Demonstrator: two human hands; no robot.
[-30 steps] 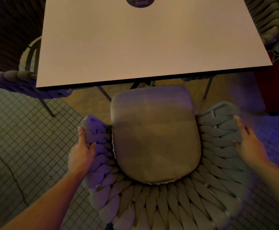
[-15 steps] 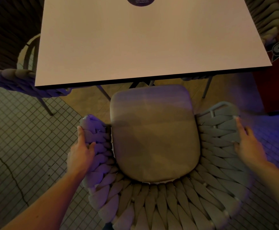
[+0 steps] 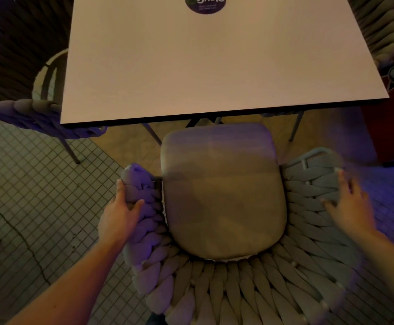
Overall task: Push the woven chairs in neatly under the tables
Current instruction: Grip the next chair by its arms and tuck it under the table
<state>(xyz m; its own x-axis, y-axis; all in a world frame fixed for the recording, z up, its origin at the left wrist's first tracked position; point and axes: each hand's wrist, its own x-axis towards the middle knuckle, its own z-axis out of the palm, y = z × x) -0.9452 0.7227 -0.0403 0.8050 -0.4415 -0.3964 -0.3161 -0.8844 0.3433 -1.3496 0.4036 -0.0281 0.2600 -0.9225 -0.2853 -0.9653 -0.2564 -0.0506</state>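
Chair [image 3: 214, 289] at table's [image 3: 214, 66] near edge, seat not yet under. Your left hand [image 3: 118, 216] clasps its left side, thumb on top. Right hand [image 3: 348, 207] lies on its right side, grip blurred. Both sides held: straight push.

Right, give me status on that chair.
Left hand and right hand each grip an armrest of the woven chair. Seat cushion just short of the table edge. Thin metal legs ahead beneath it.
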